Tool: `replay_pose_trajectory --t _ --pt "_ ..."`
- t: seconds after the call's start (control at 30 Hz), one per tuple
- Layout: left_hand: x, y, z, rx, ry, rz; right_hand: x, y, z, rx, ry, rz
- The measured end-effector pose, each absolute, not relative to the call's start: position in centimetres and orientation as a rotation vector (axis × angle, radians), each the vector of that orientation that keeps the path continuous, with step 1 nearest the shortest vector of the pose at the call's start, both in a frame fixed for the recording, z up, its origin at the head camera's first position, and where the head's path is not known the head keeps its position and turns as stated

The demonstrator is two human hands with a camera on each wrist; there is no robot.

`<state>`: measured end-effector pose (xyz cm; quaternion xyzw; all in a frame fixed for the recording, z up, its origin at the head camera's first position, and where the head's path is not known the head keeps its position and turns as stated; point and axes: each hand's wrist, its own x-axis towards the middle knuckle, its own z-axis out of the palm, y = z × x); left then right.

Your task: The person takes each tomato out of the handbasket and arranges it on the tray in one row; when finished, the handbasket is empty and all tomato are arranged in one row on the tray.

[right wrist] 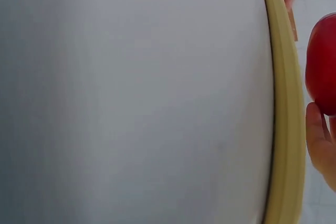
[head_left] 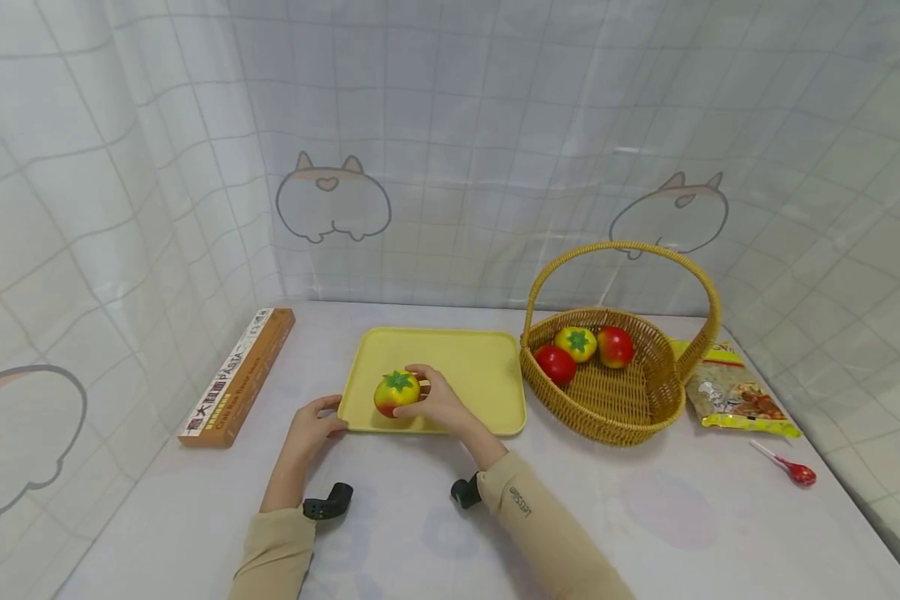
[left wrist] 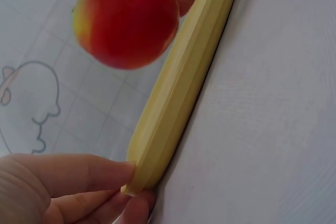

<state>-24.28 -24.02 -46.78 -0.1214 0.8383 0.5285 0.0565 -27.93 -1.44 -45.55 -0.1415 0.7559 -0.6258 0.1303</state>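
A red-and-yellow tomato point(head_left: 397, 394) with a green star-shaped top is held above the front left part of a yellow tray point(head_left: 468, 367). My right hand point(head_left: 448, 408) grips it from the right, thumb in front and fingers behind. In the left wrist view, the tomato point(left wrist: 126, 24) hangs clear of the tray's rim point(left wrist: 170, 103). At the tray's front left corner, my left hand point(head_left: 309, 433) pinches the rim between thumb and fingers. The right wrist view catches only part of the red fruit point(right wrist: 323, 66), beside a thumb.
To the tray's right stands a wicker basket point(head_left: 615, 433) with a tall handle, holding three similar fruits point(head_left: 576, 343). Behind it on the right lie a food packet point(head_left: 742, 396) and a red lollipop point(head_left: 800, 474). A long pasta box point(head_left: 240, 375) lies on the left.
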Motion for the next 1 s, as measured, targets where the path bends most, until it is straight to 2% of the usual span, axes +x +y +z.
replay_pose_trajectory --t 0.43,1.0 --pt "-24.4 -24.3 -46.9 -0.346 2.538 1.524 -27.7 -4.7 -46.0 -0.402 2.262 -1.733" --pt "-24.5 -24.3 -47.0 -0.36 2.503 1.569 -27.5 -5.2 -46.2 -0.418 2.211 -1.759"
